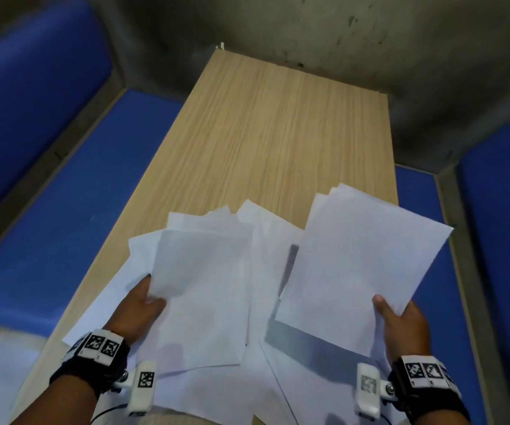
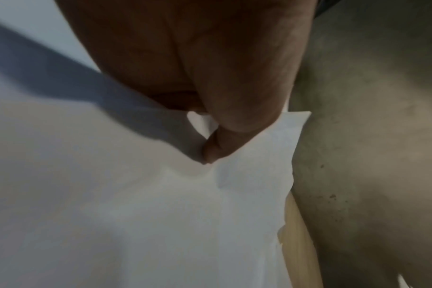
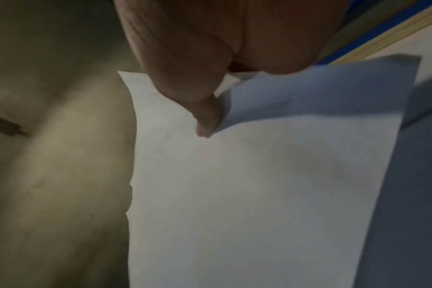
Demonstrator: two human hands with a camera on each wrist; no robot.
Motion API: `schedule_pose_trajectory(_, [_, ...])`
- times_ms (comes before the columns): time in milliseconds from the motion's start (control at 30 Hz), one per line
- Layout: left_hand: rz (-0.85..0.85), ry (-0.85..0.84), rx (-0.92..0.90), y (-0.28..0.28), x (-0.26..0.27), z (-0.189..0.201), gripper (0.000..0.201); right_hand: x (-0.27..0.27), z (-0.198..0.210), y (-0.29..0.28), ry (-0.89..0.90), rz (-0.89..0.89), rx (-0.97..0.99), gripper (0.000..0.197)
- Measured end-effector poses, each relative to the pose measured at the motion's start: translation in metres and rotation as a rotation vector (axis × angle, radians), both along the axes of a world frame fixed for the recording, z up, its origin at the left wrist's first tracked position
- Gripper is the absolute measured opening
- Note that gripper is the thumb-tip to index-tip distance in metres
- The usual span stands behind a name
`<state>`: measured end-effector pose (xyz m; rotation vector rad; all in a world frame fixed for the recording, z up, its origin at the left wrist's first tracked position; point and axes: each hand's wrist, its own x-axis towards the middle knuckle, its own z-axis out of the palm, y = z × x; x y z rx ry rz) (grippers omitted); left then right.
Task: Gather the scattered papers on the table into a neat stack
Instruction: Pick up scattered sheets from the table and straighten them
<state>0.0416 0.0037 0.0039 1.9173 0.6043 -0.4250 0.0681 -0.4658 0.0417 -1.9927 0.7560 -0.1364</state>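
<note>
The left hand [image 1: 135,311] and right hand [image 1: 400,326] each pinch a light, limp bundle of papers [image 1: 361,265] at its near edge above the desk [image 1: 278,124]; support both edges when merging.

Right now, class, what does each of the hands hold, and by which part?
The left hand pinches the left bundle of papers at its left edge; the right hand pinches the right bundle at its near right corner.
</note>
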Motion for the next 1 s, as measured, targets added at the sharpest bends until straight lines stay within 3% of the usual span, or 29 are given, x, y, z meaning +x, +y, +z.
schedule_pose_trajectory(67, [0.079, -0.058, -0.025, 0.008, -0.008, 0.008, 0.052, -0.006, 0.006, -0.01, 0.002, 0.0, 0.001, 0.064])
schedule_pose_trajectory(200, [0.155, -0.196, 0.019, 0.035, -0.017, 0.02, 0.04, -0.02, 0.019, -0.009, -0.012, 0.079, 0.083, 0.035])
schedule_pose_trajectory(267, [0.177, -0.217, 0.026, 0.05, -0.021, 0.025, 0.039, -0.029, 0.023, -0.006, 0.09, 0.206, 0.086, 0.015])
schedule_pose_trajectory(333, [0.202, -0.243, 0.057, 0.061, -0.025, 0.033, 0.037, -0.038, 0.017, -0.006, 0.281, 0.359, 0.034, 0.008])
schedule_pose_trajectory(400, [0.227, -0.262, 0.08, 0.069, -0.028, 0.041, 0.034, -0.049, 0.004, -0.005, 0.474, 0.494, -0.096, 0.014])
schedule_pose_trajectory(467, [0.238, -0.28, 0.082, 0.082, -0.033, 0.043, 0.04, -0.059, -0.018, -0.007, 0.63, 0.552, -0.222, 0.035])
schedule_pose_trajectory(533, [0.277, -0.31, 0.037, 0.093, -0.038, 0.044, 0.048, -0.066, -0.038, -0.008, 0.697, 0.548, -0.309, 0.056])
schedule_pose_trajectory(600, [0.334, -0.335, -0.067, 0.1, -0.042, 0.041, 0.046, -0.072, -0.048, -0.005, 0.727, 0.53, -0.418, 0.058])
schedule_pose_trajectory(667, [0.374, -0.346, -0.173, 0.099, -0.045, 0.041, 0.044, -0.075, -0.049, 0.0, 0.774, 0.557, -0.554, 0.045])
schedule_pose_trajectory(733, [0.391, -0.344, -0.267, 0.092, -0.047, 0.046, 0.042, -0.076, -0.044, 0.008, 0.781, 0.543, -0.605, 0.019])
schedule_pose_trajectory(767, [0.394, -0.337, -0.292, 0.086, -0.047, 0.047, 0.038, -0.076, -0.041, 0.008, 0.773, 0.547, -0.593, 0.01])
schedule_pose_trajectory(833, [0.41, -0.324, -0.324, 0.068, -0.05, 0.054, 0.029, -0.074, -0.04, 0.004, 0.725, 0.527, -0.505, 0.022])
schedule_pose_trajectory(933, [0.424, -0.315, -0.367, 0.048, -0.051, 0.057, 0.03, -0.075, -0.015, -0.003, 0.624, 0.521, -0.155, 0.069])
schedule_pose_trajectory(967, [0.419, -0.312, -0.374, 0.044, -0.05, 0.055, 0.031, -0.075, -0.003, -0.006, 0.599, 0.534, -0.103, 0.075])
schedule_pose_trajectory(1000, [0.424, -0.308, -0.378, 0.042, -0.049, 0.051, 0.033, -0.076, 0.009, -0.01, 0.57, 0.561, -0.113, 0.065])
